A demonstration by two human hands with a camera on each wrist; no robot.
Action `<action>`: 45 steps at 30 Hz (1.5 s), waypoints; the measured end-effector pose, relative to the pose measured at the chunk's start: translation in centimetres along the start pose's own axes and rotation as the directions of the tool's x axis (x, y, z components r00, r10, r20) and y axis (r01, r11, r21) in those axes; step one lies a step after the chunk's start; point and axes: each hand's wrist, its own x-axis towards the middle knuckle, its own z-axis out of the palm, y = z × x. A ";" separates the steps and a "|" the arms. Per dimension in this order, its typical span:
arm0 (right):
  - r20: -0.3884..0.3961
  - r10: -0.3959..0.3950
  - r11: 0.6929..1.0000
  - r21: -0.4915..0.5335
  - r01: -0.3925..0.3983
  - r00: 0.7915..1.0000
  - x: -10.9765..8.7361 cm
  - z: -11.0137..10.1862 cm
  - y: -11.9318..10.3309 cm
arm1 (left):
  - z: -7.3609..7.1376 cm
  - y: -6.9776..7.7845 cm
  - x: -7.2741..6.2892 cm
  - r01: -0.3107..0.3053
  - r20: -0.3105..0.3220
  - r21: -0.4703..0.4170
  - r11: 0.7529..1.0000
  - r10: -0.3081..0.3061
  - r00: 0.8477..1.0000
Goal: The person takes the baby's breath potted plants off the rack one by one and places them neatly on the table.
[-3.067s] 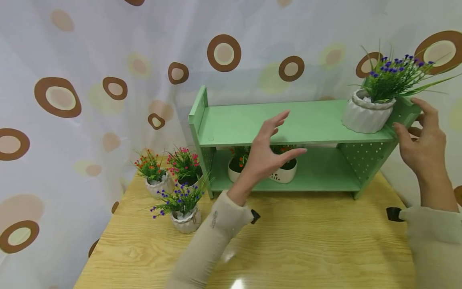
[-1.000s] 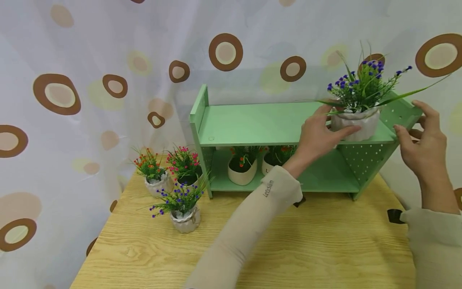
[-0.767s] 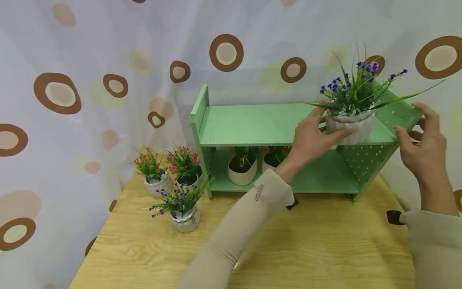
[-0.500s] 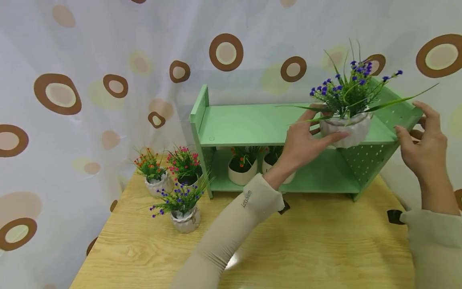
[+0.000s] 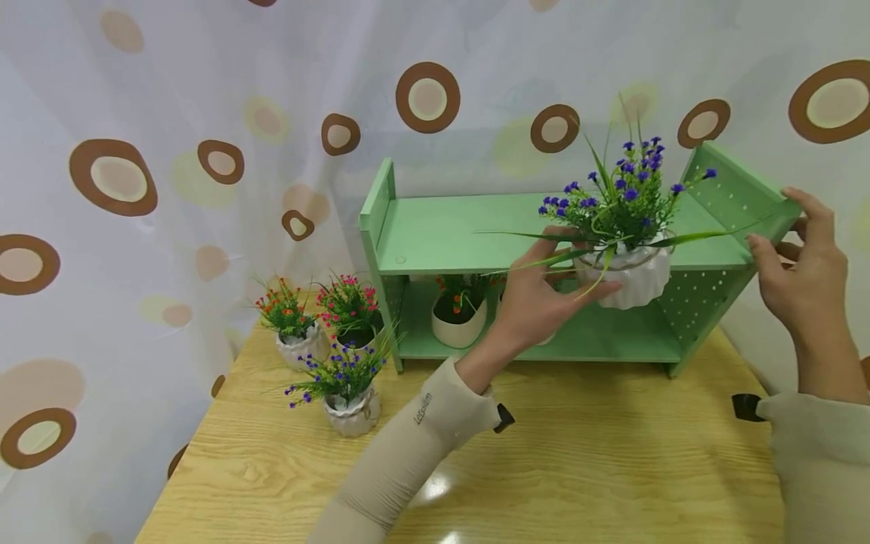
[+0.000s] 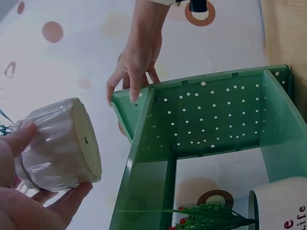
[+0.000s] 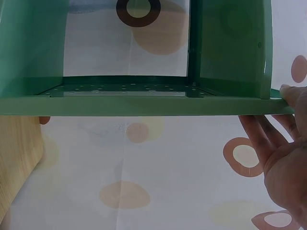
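Observation:
My left hand (image 5: 537, 306) grips a potted plant (image 5: 632, 279) with purple-blue flowers and long thin leaves. Its white ribbed pot is held by the side, thumb in front and fingers behind. In the left wrist view the pot (image 6: 53, 143) hangs in the air beside the shelf, its underside showing. The green two-tier shelf (image 5: 469, 227) stands behind it on the table. At the shelf's right end, my right hand (image 5: 809, 264) pinches the upper side panel. The right wrist view shows thumb and fingers on opposite faces of that panel (image 7: 144, 106).
On the lower tier stand a cream pot (image 5: 458, 325) and a pot marked "Life" (image 6: 288, 206), mostly hidden by my left arm. Left of the shelf, pots with orange (image 5: 302, 346), pink (image 5: 353, 302) and purple flowers (image 5: 352, 415) share the wooden table (image 5: 578, 461). A patterned curtain (image 5: 476, 45) hangs behind.
My left hand, empty at first, has taken hold of the purple-flowered potted plant and brought it off the top tier, leftward and toward me. My right hand has stayed at the side panel.

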 end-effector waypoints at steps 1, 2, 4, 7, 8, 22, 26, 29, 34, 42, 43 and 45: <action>-0.001 0.002 1.000 -0.002 -0.002 1.000 0.0 0.0 0.0 | -0.2 0.0 -0.3 -0.006 0.001 0.000 1.000 0.006 1.000; 0.000 0.003 1.000 -0.005 -0.003 1.000 0.0 0.0 -0.1 | -0.3 0.0 -0.5 -0.012 0.002 0.004 1.000 0.012 1.000; 0.001 0.005 1.000 -0.006 -0.005 1.000 0.0 0.0 -0.1 | -0.6 -0.1 -1.1 -0.017 0.002 0.012 1.000 0.017 1.000; 0.002 0.007 1.000 -0.001 -0.007 1.000 0.1 0.1 -0.1 | -1.0 -0.2 -1.9 -0.016 0.008 -0.022 1.000 0.017 1.000; 0.003 0.007 1.000 0.000 -0.007 1.000 0.1 0.1 -0.1 | -1.2 -0.2 -2.2 -0.018 0.009 -0.028 0.999 0.018 1.000; 0.001 -0.009 1.000 -0.007 0.009 1.000 -0.1 0.0 0.0 | -3.8 -0.9 -6.0 -0.010 -0.026 -0.048 0.999 0.008 1.000; -0.005 -0.008 1.000 -0.012 0.008 1.000 -0.1 0.0 0.0 | -4.7 -1.2 -7.3 0.009 -0.035 -0.015 1.000 -0.010 0.999; -0.003 -0.004 1.000 -0.014 0.004 1.000 -0.1 0.0 0.0 | -5.6 -1.3 -8.3 0.025 -0.043 0.056 0.998 -0.023 0.999; 0.006 0.010 1.000 -0.017 -0.010 1.000 -0.1 0.0 0.0 | -7.2 -1.6 -9.8 0.011 -0.059 0.162 0.987 -0.002 0.998; 0.005 0.009 1.000 -0.012 -0.009 1.000 0.1 0.1 -0.1 | -9.8 -2.2 -12.2 0.005 -0.071 0.162 0.987 0.006 0.997; 0.005 0.011 1.000 -0.012 -0.010 1.000 0.1 0.1 0.0 | -10.1 -2.2 -12.6 0.028 -0.061 0.128 0.991 -0.021 0.998; 0.009 0.019 1.000 -0.011 -0.019 1.000 0.0 0.0 0.0 | -10.7 -2.1 -13.2 0.076 -0.073 0.124 0.989 -0.068 0.995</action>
